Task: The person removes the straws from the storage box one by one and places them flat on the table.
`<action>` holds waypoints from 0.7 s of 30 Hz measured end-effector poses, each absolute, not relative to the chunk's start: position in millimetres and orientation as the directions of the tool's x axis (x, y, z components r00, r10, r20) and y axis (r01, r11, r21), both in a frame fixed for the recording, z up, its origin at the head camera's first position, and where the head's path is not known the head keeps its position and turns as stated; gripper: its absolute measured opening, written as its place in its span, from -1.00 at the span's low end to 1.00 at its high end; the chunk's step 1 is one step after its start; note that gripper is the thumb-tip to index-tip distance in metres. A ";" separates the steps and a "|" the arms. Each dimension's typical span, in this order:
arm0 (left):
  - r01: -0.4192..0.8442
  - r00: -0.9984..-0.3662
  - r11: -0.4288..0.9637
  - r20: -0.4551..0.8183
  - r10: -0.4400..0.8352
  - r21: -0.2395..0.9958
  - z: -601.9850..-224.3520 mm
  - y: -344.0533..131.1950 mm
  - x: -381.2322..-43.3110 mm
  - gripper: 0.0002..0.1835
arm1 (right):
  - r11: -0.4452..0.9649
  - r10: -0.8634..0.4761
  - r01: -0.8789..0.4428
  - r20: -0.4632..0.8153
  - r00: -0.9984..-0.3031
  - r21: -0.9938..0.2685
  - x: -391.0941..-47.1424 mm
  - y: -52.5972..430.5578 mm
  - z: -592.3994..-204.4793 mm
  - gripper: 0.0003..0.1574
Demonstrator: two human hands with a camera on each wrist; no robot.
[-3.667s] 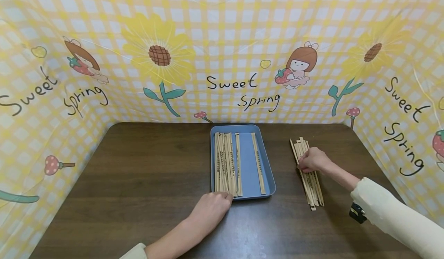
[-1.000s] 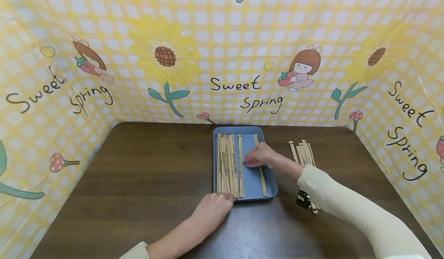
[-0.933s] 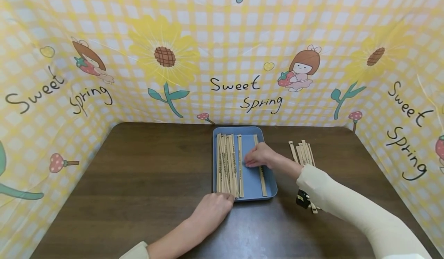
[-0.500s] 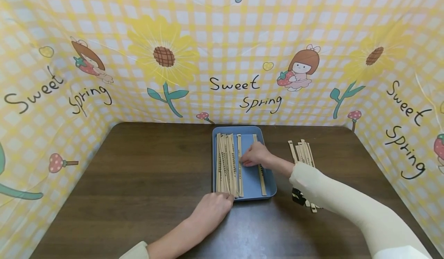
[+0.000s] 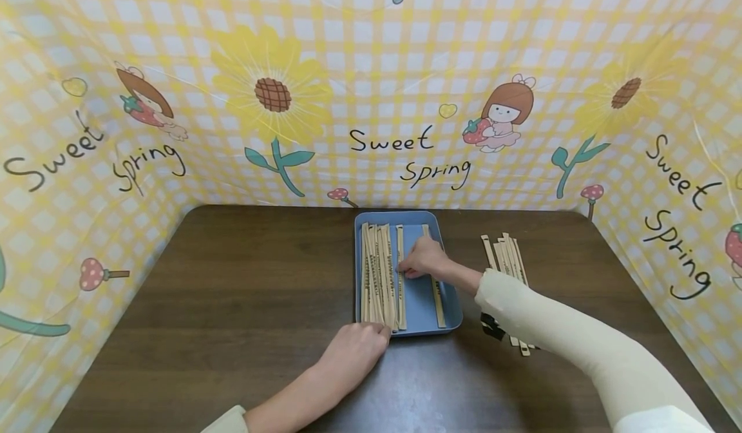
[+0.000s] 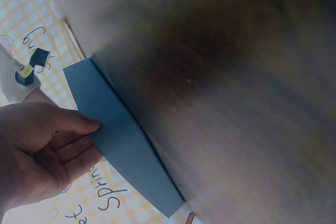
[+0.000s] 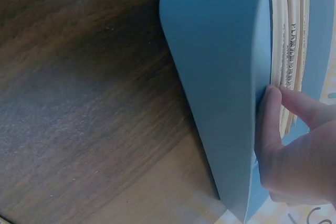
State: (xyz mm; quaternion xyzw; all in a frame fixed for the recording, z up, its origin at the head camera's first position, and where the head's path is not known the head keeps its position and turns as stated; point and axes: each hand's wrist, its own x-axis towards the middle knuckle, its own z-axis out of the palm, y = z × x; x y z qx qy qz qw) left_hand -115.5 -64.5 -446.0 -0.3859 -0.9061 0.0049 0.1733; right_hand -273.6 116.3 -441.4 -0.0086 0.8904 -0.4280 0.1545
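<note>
On the counter (image 5: 261, 278), the left hand (image 5: 358, 348) is pinching the tray (image 5: 419, 305), likely stopping slips, while the right hand (image 5: 426, 257) is touching a stick (image 5: 402, 303), its grip unclear.

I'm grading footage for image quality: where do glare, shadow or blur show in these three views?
Head: pale glare on the table in front of the tray, soft shadow below the right sleeve. Left wrist: the table looks smeary with a dark patch; the left hand is clearer. Right wrist: bluish sheen on the table, some stick print readable.
</note>
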 end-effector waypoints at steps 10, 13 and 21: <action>0.701 -0.640 0.701 0.320 0.699 -0.129 -446.2 -65.0 -114.9 -0.89 | 0.637 -0.153 0.098 -0.250 -0.956 -0.765 -274.3 110.9 -444.7 -0.77; 0.701 -0.641 0.702 0.318 0.698 -0.127 -446.0 -64.9 -114.6 -0.88 | 0.638 -0.162 0.094 -0.252 -0.954 -0.764 -274.6 110.6 -444.7 -0.79; 0.702 -0.651 0.701 0.287 0.703 -0.125 -444.8 -64.6 -115.5 -0.89 | 0.613 -0.167 0.124 -0.281 -0.945 -0.780 -273.7 112.3 -440.2 -0.81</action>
